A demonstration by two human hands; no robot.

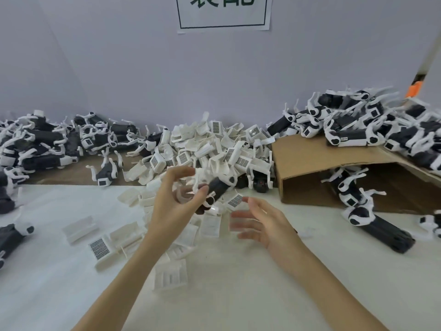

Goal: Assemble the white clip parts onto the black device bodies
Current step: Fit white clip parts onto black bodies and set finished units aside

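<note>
Left hand (175, 201) pinches blurred black plastic device body with white ends (218, 187). Right hand (259, 223) spread, empty. Step, likely: fetch white plastic clip part (80, 229) off tabletop (238, 295), seat it.

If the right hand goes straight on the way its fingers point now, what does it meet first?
The right hand points left and slightly up. Probably it meets first the white clip with the grid label by its fingertips, then the left hand holding the black body. Depth is blurred, so this is uncertain.

Black device body (218, 187) — tilted, blurred
</note>
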